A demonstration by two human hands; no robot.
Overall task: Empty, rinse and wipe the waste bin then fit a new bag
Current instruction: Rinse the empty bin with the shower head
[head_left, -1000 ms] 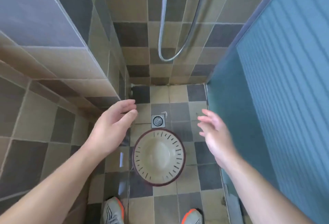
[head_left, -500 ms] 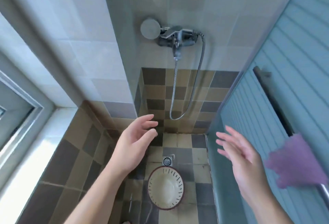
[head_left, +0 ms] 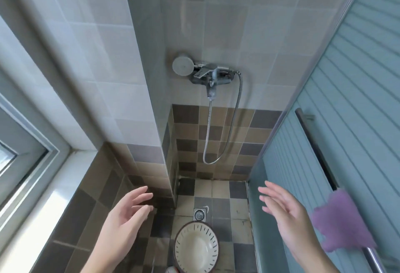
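Hands (head_left: 125,220) empty above round cream bin (head_left: 196,249), dark-rimmed, slotted.

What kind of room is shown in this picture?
Most likely a home bathroom, in its shower corner. A shower head and mixer tap with a metal hose are on the tiled wall, and a floor drain sits in the tiled floor.

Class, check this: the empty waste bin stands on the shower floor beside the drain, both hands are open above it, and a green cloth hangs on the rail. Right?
One slip: the cloth on the rail is purple, not green, as the head view shows. The waste bin, drain, left hand and right hand are as stated.
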